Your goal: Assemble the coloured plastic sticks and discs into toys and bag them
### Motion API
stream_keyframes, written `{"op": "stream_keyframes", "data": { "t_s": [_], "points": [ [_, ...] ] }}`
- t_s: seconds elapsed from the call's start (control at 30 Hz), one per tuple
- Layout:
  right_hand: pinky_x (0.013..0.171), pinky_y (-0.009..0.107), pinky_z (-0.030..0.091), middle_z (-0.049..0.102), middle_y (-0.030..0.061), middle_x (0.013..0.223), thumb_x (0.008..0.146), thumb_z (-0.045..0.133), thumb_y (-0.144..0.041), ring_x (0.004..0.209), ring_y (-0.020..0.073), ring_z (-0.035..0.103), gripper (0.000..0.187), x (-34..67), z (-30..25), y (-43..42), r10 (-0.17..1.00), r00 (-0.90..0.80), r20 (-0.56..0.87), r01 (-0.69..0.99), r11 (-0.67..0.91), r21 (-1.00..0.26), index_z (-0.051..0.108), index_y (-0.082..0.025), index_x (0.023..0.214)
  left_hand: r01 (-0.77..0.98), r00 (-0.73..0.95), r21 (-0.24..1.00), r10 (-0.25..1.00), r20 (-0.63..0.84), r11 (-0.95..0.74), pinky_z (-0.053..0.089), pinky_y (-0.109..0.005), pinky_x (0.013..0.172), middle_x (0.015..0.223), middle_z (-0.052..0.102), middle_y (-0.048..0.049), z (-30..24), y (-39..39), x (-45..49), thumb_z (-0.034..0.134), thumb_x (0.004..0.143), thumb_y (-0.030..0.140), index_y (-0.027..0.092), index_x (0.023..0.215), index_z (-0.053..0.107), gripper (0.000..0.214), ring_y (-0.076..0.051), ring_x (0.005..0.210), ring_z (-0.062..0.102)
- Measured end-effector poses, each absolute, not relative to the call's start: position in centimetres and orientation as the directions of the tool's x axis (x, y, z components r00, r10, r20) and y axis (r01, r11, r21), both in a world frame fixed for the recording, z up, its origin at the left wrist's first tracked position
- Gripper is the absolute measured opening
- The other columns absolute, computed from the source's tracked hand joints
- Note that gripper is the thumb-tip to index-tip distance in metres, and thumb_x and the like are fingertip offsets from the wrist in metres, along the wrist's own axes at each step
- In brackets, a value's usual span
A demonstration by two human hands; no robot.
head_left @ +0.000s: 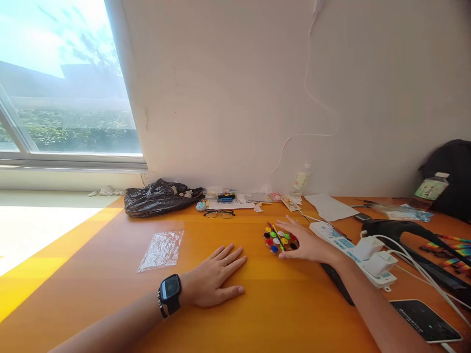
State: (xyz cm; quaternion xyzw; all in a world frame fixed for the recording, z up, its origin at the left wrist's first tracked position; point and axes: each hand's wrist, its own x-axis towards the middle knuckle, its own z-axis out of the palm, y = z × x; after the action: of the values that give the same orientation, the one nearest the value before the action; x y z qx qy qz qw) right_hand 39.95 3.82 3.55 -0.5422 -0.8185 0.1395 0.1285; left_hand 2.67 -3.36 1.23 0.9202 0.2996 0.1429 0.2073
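Home study rm: orange desk [110, 274], window [66, 83], power strip [346, 243], glasses [220, 213]

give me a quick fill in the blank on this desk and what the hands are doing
1. The left hand lies flat on the orange table, with a black ____ on its wrist.
2. The right hand touches the paint set, which lies to the ____ of the power strip.
3. By the wall, a pair of ____ lies beside the black plastic bag.
Missing words: watch; left; glasses
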Motion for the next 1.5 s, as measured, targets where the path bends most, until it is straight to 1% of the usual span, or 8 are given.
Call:
{"op": "stream_keyframes", "data": {
  "t_s": [0.2, 0.37, 0.57, 0.67, 0.93, 1.0, 1.17, 1.5],
  "points": [
    [0.130, 0.059, 0.020, 0.040, 0.0031, 0.168, 0.082, 0.079, -0.054, 0.163, 0.0388, 0.008, 0.079, 39.2, 3.7, 3.2, 0.911, -0.413, 0.008, 0.829, 0.379, -0.410, 0.055, -0.036, 0.155, 0.532, 0.754, 0.463, 0.646, 0.123, -0.709, 0.017, -0.062, 0.131, 0.173, 0.026, -0.0059, 1.0, -1.0, 2.4, 0.050, 0.104, 0.063, 0.035, 0.163, 0.041, 0.066, -0.039, 0.161, 0.023],
    [0.126, 0.060, 0.027, 0.051, 0.0086, 0.161, 0.088, 0.073, -0.046, 0.158, 0.0406, 0.028, 0.059, 37.1, 2.9, 3.1, 0.926, -0.371, 0.069, 0.853, 0.370, -0.368, 0.066, -0.033, 0.145, 0.519, 0.733, 0.485, 0.658, 0.170, -0.704, 0.020, -0.059, 0.132, 0.172, 0.031, -0.0055, 0.3, -0.7, 2.2, 0.053, 0.103, 0.062, 0.035, 0.161, 0.045, 0.065, -0.038, 0.160, 0.026],
    [0.121, 0.058, 0.037, 0.058, 0.0113, 0.154, 0.078, 0.083, -0.052, 0.149, 0.0436, 0.043, 0.076, 36.9, 3.0, 3.4, 0.930, -0.304, 0.207, 0.843, 0.364, -0.397, 0.063, -0.029, 0.147, 0.512, 0.730, 0.491, 0.658, 0.184, -0.705, 0.020, -0.059, 0.132, 0.171, 0.033, -0.0055, 0.2, -0.7, 2.1, 0.054, 0.103, 0.061, 0.035, 0.160, 0.046, 0.064, -0.038, 0.160, 0.028],
    [0.118, 0.052, 0.043, 0.062, 0.0141, 0.148, 0.080, 0.080, -0.053, 0.141, 0.0402, 0.052, 0.068, 38.1, 3.5, 3.8, 0.906, -0.335, 0.260, 0.826, 0.415, -0.382, 0.068, -0.024, 0.140, 0.525, 0.738, 0.468, 0.654, 0.167, -0.711, 0.020, -0.059, 0.131, 0.172, 0.031, -0.0062, 0.3, -0.7, 2.1, 0.052, 0.104, 0.061, 0.034, 0.161, 0.045, 0.064, -0.038, 0.160, 0.027],
    [0.123, 0.055, 0.034, 0.058, 0.0114, 0.151, 0.085, 0.073, -0.047, 0.148, 0.0376, 0.043, 0.029, 37.7, 3.2, 3.5, 0.889, -0.429, 0.157, 0.790, 0.454, -0.413, 0.081, -0.025, 0.102, 0.539, 0.742, 0.444, 0.653, 0.151, -0.716, 0.020, -0.057, 0.132, 0.173, 0.030, -0.0059, 0.5, -0.8, 2.2, 0.048, 0.105, 0.062, 0.034, 0.163, 0.042, 0.064, -0.037, 0.161, 0.026],
    [0.123, 0.055, 0.033, 0.058, 0.0113, 0.152, 0.087, 0.071, -0.046, 0.149, 0.0360, 0.043, 0.032, 37.3, 3.0, 3.4, 0.881, -0.447, 0.155, 0.776, 0.468, -0.423, 0.080, -0.025, 0.109, 0.547, 0.743, 0.435, 0.654, 0.142, -0.715, 0.020, -0.058, 0.132, 0.173, 0.029, -0.0061, 0.5, -0.8, 2.2, 0.048, 0.105, 0.062, 0.033, 0.163, 0.042, 0.065, -0.037, 0.161, 0.026],
    [0.124, 0.055, 0.031, 0.053, 0.0140, 0.157, 0.087, 0.072, -0.048, 0.150, 0.0369, 0.040, 0.063, 36.8, 2.2, 3.5, 0.893, -0.398, 0.212, 0.782, 0.451, -0.430, 0.065, -0.024, 0.144, 0.547, 0.741, 0.432, 0.655, 0.150, -0.717, 0.021, -0.058, 0.132, 0.173, 0.030, -0.0066, 0.4, -0.8, 2.2, 0.048, 0.105, 0.062, 0.033, 0.162, 0.043, 0.064, -0.037, 0.160, 0.027],
    [0.112, 0.053, 0.044, 0.067, 0.0126, 0.132, 0.091, 0.069, -0.044, 0.129, 0.0361, 0.058, 0.031, 36.4, 1.7, 3.5, 0.868, -0.433, 0.246, 0.763, 0.497, -0.413, 0.074, -0.025, 0.116, 0.584, 0.745, 0.359, 0.657, 0.121, -0.728, 0.023, -0.059, 0.131, 0.174, 0.028, -0.0062, 0.5, -0.7, 2.2, 0.044, 0.106, 0.064, 0.031, 0.164, 0.041, 0.067, -0.036, 0.161, 0.026]
  ]
}}
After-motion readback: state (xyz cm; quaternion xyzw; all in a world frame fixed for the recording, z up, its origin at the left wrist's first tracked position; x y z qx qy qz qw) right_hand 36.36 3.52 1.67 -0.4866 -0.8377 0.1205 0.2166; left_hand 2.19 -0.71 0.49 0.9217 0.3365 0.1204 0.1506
